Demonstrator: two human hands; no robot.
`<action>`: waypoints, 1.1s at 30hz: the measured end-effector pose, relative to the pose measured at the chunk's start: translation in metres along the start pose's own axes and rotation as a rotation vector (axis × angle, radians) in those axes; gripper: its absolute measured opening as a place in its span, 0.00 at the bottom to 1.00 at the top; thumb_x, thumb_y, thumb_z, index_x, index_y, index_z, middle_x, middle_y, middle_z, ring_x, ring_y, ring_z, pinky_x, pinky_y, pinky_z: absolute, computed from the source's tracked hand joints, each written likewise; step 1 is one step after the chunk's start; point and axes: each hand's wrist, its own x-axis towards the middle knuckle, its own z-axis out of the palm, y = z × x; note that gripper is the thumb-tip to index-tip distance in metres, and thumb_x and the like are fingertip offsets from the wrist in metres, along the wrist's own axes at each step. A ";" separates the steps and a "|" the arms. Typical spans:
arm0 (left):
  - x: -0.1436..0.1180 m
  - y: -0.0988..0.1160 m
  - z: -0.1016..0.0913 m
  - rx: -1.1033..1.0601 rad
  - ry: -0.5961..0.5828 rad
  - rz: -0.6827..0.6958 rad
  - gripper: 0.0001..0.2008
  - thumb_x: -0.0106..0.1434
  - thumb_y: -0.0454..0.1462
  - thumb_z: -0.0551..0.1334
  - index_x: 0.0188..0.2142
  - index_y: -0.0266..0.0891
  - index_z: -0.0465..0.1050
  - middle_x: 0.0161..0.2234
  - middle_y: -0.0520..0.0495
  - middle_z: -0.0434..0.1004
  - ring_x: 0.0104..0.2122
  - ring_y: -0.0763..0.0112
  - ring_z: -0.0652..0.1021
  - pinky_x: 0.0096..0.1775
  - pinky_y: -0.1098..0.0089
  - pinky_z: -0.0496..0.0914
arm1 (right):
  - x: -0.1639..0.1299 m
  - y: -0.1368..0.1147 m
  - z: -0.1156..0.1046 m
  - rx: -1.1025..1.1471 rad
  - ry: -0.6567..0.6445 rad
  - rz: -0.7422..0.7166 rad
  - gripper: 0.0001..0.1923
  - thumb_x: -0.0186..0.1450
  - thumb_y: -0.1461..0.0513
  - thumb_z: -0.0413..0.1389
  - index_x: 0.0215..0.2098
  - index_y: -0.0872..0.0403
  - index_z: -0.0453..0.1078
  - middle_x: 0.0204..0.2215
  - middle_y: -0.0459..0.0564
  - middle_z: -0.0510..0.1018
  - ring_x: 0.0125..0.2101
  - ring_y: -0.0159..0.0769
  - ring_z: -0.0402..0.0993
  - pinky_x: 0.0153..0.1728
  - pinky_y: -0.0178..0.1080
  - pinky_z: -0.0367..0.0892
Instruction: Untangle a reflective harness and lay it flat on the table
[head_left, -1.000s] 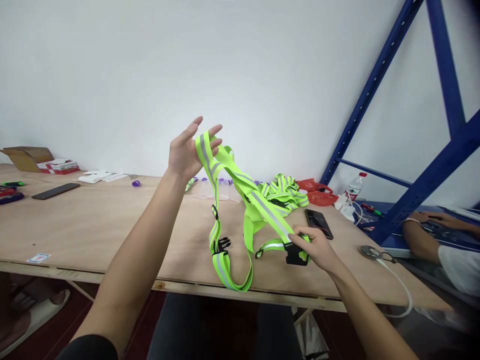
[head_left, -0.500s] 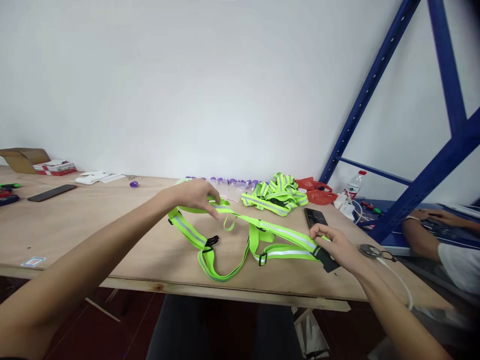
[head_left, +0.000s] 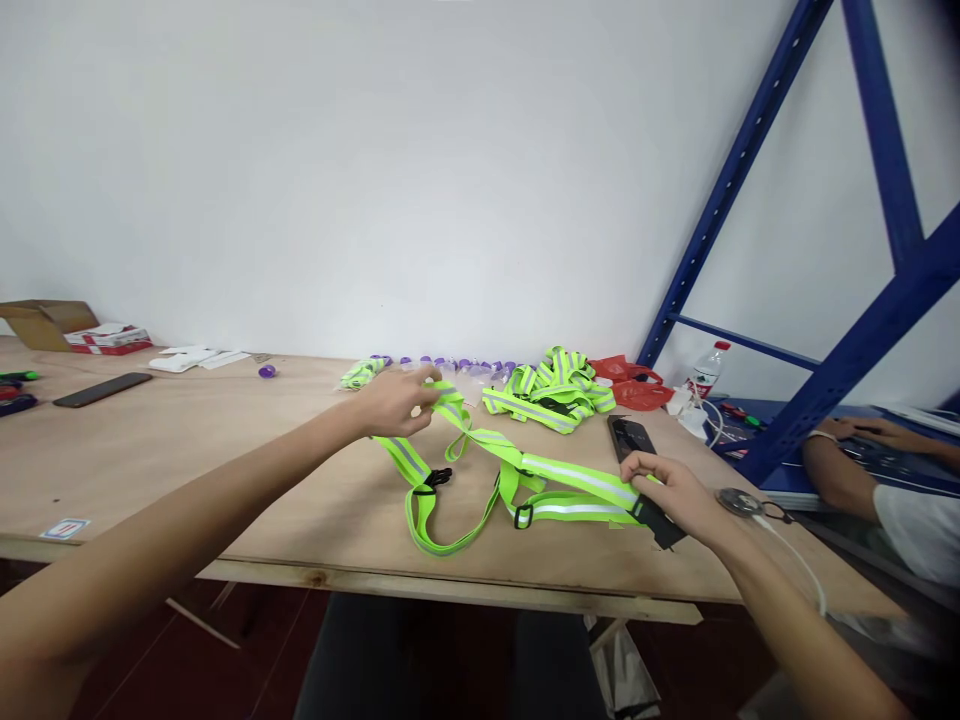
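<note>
Hands are spreading the neon-green reflective strap harness [head_left: 517,480] flat: left hand [head_left: 394,402] pinching its far loop, right hand [head_left: 671,490] gripping the black-buckle end; straightening likely follows.

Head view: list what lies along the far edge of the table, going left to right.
Cardboard box → white papers → purple cap → row of purple-capped vials → heap of reflective straps → red plastic bag → water bottle.
</note>
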 end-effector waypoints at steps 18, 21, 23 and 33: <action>0.014 -0.045 -0.028 -0.960 0.620 -0.703 0.05 0.64 0.41 0.51 0.33 0.44 0.57 0.26 0.49 0.75 0.25 0.63 0.79 0.28 0.66 0.71 | -0.012 0.039 0.010 -0.005 -0.028 0.058 0.08 0.55 0.56 0.54 0.26 0.52 0.70 0.20 0.44 0.71 0.22 0.35 0.66 0.26 0.37 0.62; 0.019 -0.043 -0.024 -1.158 0.613 -0.701 0.06 0.63 0.42 0.52 0.33 0.43 0.56 0.22 0.49 0.75 0.22 0.62 0.80 0.27 0.64 0.72 | -0.012 0.045 0.016 -0.078 -0.042 0.074 0.08 0.54 0.58 0.51 0.25 0.52 0.70 0.20 0.44 0.72 0.23 0.36 0.67 0.27 0.37 0.63; 0.025 -0.036 -0.022 -1.248 0.622 -0.679 0.08 0.61 0.43 0.55 0.33 0.43 0.56 0.20 0.49 0.75 0.19 0.62 0.78 0.26 0.64 0.72 | -0.010 0.048 0.022 -0.140 -0.045 0.062 0.08 0.53 0.58 0.50 0.24 0.51 0.70 0.22 0.46 0.76 0.25 0.38 0.70 0.29 0.39 0.64; 0.056 0.017 -0.040 -1.506 0.495 -0.349 0.13 0.57 0.40 0.62 0.34 0.44 0.55 0.21 0.58 0.70 0.18 0.72 0.73 0.28 0.64 0.74 | 0.040 -0.022 0.070 0.039 0.002 -0.122 0.13 0.60 0.52 0.57 0.35 0.52 0.74 0.33 0.51 0.82 0.35 0.42 0.78 0.41 0.43 0.72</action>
